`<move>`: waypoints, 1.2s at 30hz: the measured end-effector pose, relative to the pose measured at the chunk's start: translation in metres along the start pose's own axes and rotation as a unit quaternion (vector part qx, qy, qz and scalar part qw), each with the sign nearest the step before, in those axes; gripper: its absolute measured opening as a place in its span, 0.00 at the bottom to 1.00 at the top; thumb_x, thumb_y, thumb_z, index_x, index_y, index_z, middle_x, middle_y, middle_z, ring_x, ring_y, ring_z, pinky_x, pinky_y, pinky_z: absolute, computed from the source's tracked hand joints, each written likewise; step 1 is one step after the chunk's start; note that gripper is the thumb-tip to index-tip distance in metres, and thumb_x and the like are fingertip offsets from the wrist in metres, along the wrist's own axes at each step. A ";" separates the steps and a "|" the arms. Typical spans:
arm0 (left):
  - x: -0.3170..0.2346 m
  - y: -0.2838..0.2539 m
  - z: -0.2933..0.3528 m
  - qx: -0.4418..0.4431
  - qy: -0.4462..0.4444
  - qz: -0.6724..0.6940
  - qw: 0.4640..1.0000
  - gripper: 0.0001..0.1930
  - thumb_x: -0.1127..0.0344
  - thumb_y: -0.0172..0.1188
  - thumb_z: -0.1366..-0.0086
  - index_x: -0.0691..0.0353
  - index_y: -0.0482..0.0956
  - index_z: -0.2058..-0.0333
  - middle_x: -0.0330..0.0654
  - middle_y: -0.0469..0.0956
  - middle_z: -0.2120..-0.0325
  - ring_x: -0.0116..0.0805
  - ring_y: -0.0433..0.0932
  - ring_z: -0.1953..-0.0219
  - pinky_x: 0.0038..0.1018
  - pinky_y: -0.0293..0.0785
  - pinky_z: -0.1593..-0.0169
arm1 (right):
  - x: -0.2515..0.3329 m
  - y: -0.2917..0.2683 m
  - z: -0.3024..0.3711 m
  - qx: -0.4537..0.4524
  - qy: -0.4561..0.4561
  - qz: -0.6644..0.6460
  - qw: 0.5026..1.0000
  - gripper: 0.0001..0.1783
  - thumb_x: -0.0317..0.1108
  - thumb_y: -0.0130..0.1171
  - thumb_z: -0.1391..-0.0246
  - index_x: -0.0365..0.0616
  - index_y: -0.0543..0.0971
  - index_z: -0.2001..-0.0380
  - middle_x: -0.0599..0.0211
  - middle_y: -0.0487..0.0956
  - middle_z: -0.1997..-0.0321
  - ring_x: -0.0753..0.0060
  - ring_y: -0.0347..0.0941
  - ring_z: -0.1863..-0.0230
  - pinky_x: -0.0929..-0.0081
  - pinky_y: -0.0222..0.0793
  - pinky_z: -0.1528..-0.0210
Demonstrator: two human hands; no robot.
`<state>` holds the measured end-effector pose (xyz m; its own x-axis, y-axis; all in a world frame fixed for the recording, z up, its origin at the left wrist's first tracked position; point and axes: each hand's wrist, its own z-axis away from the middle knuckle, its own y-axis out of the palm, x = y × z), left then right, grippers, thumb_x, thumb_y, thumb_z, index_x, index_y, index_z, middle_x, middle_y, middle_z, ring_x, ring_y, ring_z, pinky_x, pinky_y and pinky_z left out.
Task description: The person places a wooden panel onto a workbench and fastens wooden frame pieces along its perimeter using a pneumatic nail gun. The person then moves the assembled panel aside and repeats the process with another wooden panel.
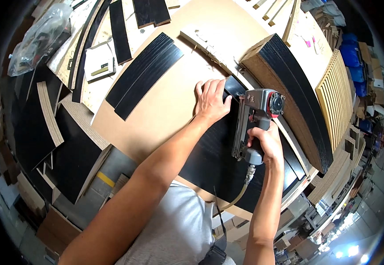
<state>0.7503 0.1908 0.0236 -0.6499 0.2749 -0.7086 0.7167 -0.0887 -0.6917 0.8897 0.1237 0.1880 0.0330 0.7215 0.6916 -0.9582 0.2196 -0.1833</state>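
My right hand (264,139) is wrapped round the handle of a pneumatic nail gun (259,102), grey and black with a red-ringed round cap. A yellowish air hose (237,199) runs from the handle's base toward me. Beneath the gun lies a large black wood-grain panel (209,165), with a smaller black strip (235,87) at its far end. My left hand (211,100) rests with fingers stretched out beside that strip; its exact contact with the strip is hard to see. The gun's nose is close to the strip, and whether they touch cannot be made out.
A brown board (165,128) covers the worktable. On it lie a loose black panel (143,73), a thin wooden strip (203,47) and a thick curved block with a black face (289,84). A slatted wooden panel (335,99) is at right; black boards (75,154) are stacked at left.
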 end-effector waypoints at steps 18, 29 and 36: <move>0.002 0.006 0.003 -0.009 0.010 -0.009 1.000 0.29 0.62 0.65 0.45 0.61 0.72 0.45 0.44 0.74 0.49 0.41 0.68 0.41 0.50 0.49 0.33 | -0.040 0.005 0.057 -0.055 -0.016 0.082 0.995 0.07 0.20 0.56 0.59 0.36 0.75 0.72 0.69 0.74 0.82 0.75 0.71 0.84 0.74 0.68 0.80; 0.004 0.004 0.002 0.001 0.017 -0.008 1.000 0.31 0.57 0.64 0.45 0.63 0.71 0.43 0.47 0.73 0.47 0.42 0.66 0.39 0.48 0.46 0.31 | -0.199 0.032 0.223 -0.190 0.086 -0.023 0.978 0.08 0.16 0.56 0.58 0.33 0.76 0.70 0.62 0.77 0.78 0.70 0.74 0.82 0.73 0.70 0.81; 0.014 0.010 0.006 0.000 0.057 0.016 0.998 0.31 0.57 0.63 0.43 0.65 0.71 0.42 0.49 0.72 0.44 0.44 0.66 0.38 0.51 0.47 0.31 | -0.238 0.063 0.269 -0.248 0.099 -0.139 0.954 0.06 0.16 0.56 0.58 0.31 0.76 0.72 0.62 0.77 0.81 0.70 0.73 0.84 0.73 0.69 0.81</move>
<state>0.7467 0.1885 0.0057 -0.5939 0.3793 -0.7095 0.7367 -0.0981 -0.6691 0.7449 -0.2103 0.1996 0.3662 0.6887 0.6257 -0.6537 0.6690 -0.3537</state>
